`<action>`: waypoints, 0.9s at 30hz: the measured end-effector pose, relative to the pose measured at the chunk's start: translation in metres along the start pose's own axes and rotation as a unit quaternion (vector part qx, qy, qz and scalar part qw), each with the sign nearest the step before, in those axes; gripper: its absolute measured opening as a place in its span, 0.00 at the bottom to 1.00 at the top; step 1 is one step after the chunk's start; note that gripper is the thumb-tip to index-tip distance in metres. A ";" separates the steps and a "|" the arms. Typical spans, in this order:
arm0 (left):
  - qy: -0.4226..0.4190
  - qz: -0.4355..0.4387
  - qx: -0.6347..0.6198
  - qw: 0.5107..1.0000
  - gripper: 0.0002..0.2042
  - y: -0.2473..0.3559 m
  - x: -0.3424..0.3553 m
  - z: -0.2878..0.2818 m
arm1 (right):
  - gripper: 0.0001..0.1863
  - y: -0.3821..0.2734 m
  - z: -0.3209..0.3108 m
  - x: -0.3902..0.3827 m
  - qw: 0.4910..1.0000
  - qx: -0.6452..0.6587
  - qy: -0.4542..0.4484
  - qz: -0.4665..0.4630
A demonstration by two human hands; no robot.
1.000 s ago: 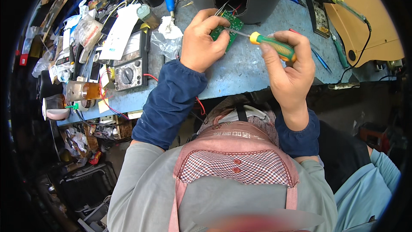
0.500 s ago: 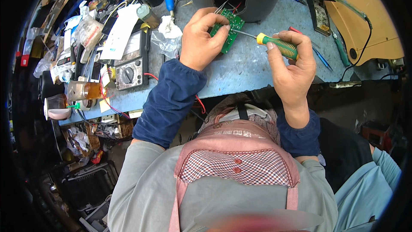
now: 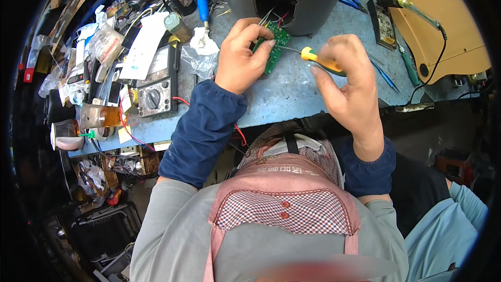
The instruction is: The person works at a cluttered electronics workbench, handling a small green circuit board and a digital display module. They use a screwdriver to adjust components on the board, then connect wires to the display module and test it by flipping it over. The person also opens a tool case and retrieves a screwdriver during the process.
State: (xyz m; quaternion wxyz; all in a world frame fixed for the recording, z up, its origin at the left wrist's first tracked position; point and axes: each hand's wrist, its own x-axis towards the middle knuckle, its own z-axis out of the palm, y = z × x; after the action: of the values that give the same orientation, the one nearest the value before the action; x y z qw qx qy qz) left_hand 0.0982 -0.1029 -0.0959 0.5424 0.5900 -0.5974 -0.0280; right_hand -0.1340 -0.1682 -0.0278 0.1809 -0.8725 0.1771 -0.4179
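Between the thumb and fingers of my left hand is a green circuit board, held tilted above the bench. Thin wires run from it into the square opening of a dark grey appliance housing. My right hand, partly blurred, grips a screwdriver by its yellow and green handle. The shaft points left, and its tip reaches the board's right side; whether it touches a screw or solder point is too small to tell.
A multimeter with red leads lies left of my left arm, beside clear plastic bags and heaped clutter. On the right are a soldering iron, blue tweezers, a green-handled tool and a large tan panel.
The screwdriver handle has swung within my right hand, and the fingers over it are now raised and blurred. My left hand still holds the board. The whole view has shifted slightly.
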 end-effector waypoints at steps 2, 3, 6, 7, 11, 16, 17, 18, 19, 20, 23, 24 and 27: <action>-0.002 -0.001 -0.004 1.000 0.07 0.000 0.000 0.000 | 0.13 -0.014 -0.003 -0.004 0.993 -0.021 0.001 0.113; 0.000 0.005 -0.002 1.000 0.07 0.000 -0.001 0.001 | 0.15 -0.016 -0.002 -0.004 0.989 -0.024 0.004 0.147; 0.004 0.017 0.000 1.000 0.07 0.000 0.000 0.002 | 0.20 -0.004 0.003 -0.008 0.999 -0.001 0.034 0.037; 0.003 0.017 -0.001 1.000 0.07 0.001 0.001 0.002 | 0.19 -0.003 0.005 -0.008 0.999 -0.008 0.045 0.031; 0.006 0.017 0.003 1.000 0.06 -0.003 0.001 0.001 | 0.17 -0.020 0.000 -0.002 0.983 -0.036 0.005 0.179; 0.015 0.022 0.000 1.000 0.06 -0.001 0.001 0.002 | 0.19 -0.010 0.004 -0.008 0.998 -0.022 0.036 0.036; 0.016 0.023 0.004 1.000 0.06 -0.001 0.001 0.002 | 0.18 -0.019 0.004 -0.007 0.996 -0.037 0.040 0.076; 0.014 0.019 0.003 1.000 0.07 -0.002 0.000 0.001 | 0.16 -0.024 0.004 -0.006 0.991 -0.053 0.043 0.116; 0.012 0.015 0.002 1.000 0.07 -0.003 0.000 0.001 | 0.16 -0.022 0.005 -0.008 0.972 -0.045 0.027 0.227; 0.010 0.011 -0.001 1.000 0.07 -0.003 -0.001 0.000 | 0.17 -0.018 0.004 -0.010 0.981 -0.027 0.025 0.191; -0.002 0.001 0.000 1.000 0.07 0.001 -0.001 -0.001 | 0.17 -0.006 0.006 -0.015 0.997 -0.009 0.042 0.067; -0.001 0.005 -0.002 1.000 0.07 0.000 -0.001 0.000 | 0.16 -0.004 0.008 -0.012 0.997 -0.030 0.066 0.015; -0.001 0.008 -0.005 1.000 0.07 -0.003 0.000 0.000 | 0.14 -0.024 0.005 -0.008 0.962 -0.013 0.018 0.271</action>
State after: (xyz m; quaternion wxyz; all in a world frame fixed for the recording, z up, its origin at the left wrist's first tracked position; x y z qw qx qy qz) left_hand 0.1000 -0.1035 -0.0978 0.5451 0.5826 -0.6022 -0.0274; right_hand -0.1316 -0.1427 -0.0248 0.2725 -0.7865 0.4159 -0.3663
